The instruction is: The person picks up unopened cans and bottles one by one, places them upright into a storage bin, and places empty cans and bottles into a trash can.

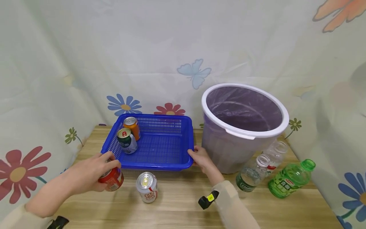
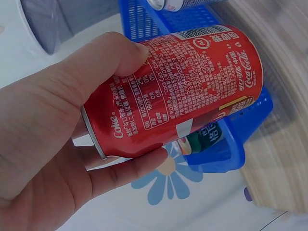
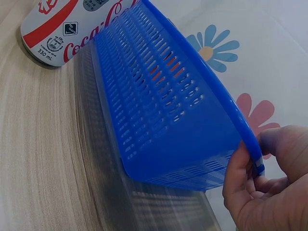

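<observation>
Toward the tabletop's (image 1: 183, 213) left edge, your left grip (image 1: 98, 170) is clamped on the red can (image 1: 115, 182), just outside the blue basket's (image 1: 164, 166) front left corner. Your right grip (image 1: 200, 157) pinches the rim near the front right corner. You seem to be loading cans: the orange can (image 1: 132, 127) and green can (image 1: 127, 141) are inside. Next likely calls for lifting the red can over the rim, steadying the basket with your right.

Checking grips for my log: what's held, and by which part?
Left hand: the red can, by its side. Right hand: the blue basket, by its rim.
</observation>
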Available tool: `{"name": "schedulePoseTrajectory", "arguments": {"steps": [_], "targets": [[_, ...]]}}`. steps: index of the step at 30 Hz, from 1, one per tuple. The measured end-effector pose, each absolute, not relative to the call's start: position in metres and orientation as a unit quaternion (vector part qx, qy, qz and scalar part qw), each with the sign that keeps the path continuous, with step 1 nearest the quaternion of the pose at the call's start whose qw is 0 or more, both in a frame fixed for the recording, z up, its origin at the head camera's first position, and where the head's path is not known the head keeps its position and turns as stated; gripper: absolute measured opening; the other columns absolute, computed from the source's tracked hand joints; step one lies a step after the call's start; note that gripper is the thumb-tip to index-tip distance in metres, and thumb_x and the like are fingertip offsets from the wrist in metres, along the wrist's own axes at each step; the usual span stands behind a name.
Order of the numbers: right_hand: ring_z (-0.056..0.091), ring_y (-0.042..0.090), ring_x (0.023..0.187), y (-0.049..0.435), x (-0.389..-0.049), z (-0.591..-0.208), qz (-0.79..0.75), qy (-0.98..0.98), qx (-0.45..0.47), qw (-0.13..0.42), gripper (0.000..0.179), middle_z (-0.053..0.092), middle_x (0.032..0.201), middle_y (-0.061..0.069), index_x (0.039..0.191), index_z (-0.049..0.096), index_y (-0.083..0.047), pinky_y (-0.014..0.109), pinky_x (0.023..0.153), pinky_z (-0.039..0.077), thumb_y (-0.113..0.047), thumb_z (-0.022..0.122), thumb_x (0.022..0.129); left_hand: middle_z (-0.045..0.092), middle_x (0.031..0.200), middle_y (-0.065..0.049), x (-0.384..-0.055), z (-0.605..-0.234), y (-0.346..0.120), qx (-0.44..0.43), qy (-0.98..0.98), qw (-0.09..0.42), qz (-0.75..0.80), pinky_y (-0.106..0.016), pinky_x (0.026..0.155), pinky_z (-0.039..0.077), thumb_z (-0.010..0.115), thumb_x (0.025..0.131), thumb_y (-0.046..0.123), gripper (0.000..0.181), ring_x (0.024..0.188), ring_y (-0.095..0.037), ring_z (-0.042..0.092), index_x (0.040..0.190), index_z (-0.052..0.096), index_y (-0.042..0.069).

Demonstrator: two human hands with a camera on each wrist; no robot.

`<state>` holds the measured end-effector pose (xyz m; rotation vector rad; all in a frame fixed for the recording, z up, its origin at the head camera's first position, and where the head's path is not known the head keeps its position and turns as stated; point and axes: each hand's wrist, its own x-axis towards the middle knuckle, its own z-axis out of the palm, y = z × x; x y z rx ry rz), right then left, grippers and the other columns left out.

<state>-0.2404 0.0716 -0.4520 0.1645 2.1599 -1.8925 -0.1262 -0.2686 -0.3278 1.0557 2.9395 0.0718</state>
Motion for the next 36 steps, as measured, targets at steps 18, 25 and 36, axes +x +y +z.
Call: {"name": "schedulePoseTrajectory", "arguments": {"steps": [18, 25, 36], "targets": [[0.062, 0.016, 0.066, 0.072, -0.241, -0.454, -0.653, 0.743, 0.062, 0.132, 0.029, 0.063, 0.091, 0.019, 0.107, 0.054, 0.008, 0.026, 0.056, 0.053, -0.011, 0.051, 0.085, 0.051, 0.095, -0.003, -0.142, -0.303, -0.271, 0.324, 0.946, -0.007, 0.011, -0.027, 0.057, 0.055, 0.086, 0.060, 0.031, 0.055, 0.081, -0.021, 0.057, 0.106, 0.057, 0.019], [0.062, 0.015, 0.065, 0.073, -0.242, -0.455, -0.653, 0.744, 0.061, 0.130, 0.027, 0.063, 0.090, 0.018, 0.105, 0.055, 0.007, 0.026, 0.056, 0.053, -0.011, 0.051, 0.085, 0.052, 0.098, -0.005, -0.151, -0.295, -0.271, 0.331, 0.943, -0.013, 0.016, -0.027, 0.057, 0.053, 0.085, 0.059, 0.036, 0.056, 0.079, -0.018, 0.057, 0.105, 0.057, 0.018], [0.061, 0.014, 0.063, 0.072, -0.241, -0.453, -0.646, 0.750, 0.062, 0.126, 0.021, 0.063, 0.089, 0.018, 0.101, 0.055, 0.003, 0.024, 0.052, 0.051, -0.011, 0.051, 0.086, 0.052, 0.102, -0.009, -0.165, -0.289, -0.273, 0.328, 0.944, -0.002, 0.034, -0.032, 0.061, 0.055, 0.085, 0.059, 0.037, 0.057, 0.086, -0.025, 0.057, 0.105, 0.057, 0.018]]}}
